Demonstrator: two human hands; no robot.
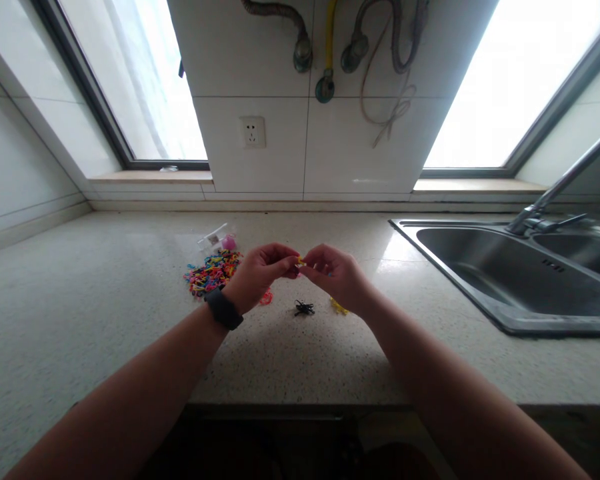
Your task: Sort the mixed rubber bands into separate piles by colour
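My left hand, with a dark band at the wrist, pinches a small yellow hair tie between thumb and fingertips. Fingertips of my right hand meet the same hair tie from the other side, closed on it. Just left of my left hand lies a heap of many-coloured hair ties. Red hair ties show partly from behind that hand. A small bunch of black hair ties rests on the counter below both hands. Yellow hair ties lie partly hidden by my right wrist.
Behind the heap are a clear plastic container and a pink round object. A steel sink with a faucet is set into the speckled counter at right. The tiled wall carries a socket and hoses.
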